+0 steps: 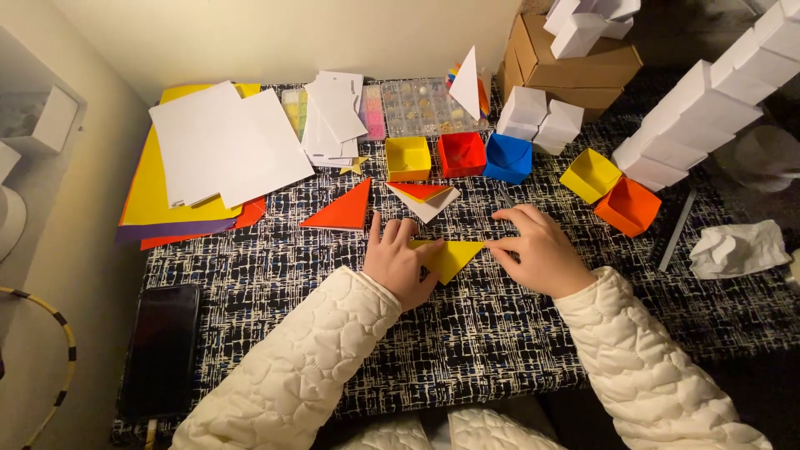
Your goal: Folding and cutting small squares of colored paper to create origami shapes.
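A yellow paper folded into a triangle [454, 255] lies flat on the black-and-white patterned tabletop [467, 333]. My left hand [402, 258] presses down on its left part with spread fingers. My right hand [537, 250] pinches the triangle's right tip between thumb and fingers. Both arms wear white quilted sleeves. Just beyond my hands lie an orange folded triangle [343, 210] and a white-and-orange folded piece [423, 198].
Folded paper boxes stand behind: yellow [407, 157], red [461, 153], blue [507, 157], another yellow [590, 174], orange [628, 205], plus white ones [696, 117]. Paper sheets [221, 146] lie at left, a dark phone [161, 348] near the front-left edge, crumpled paper [737, 248] at right.
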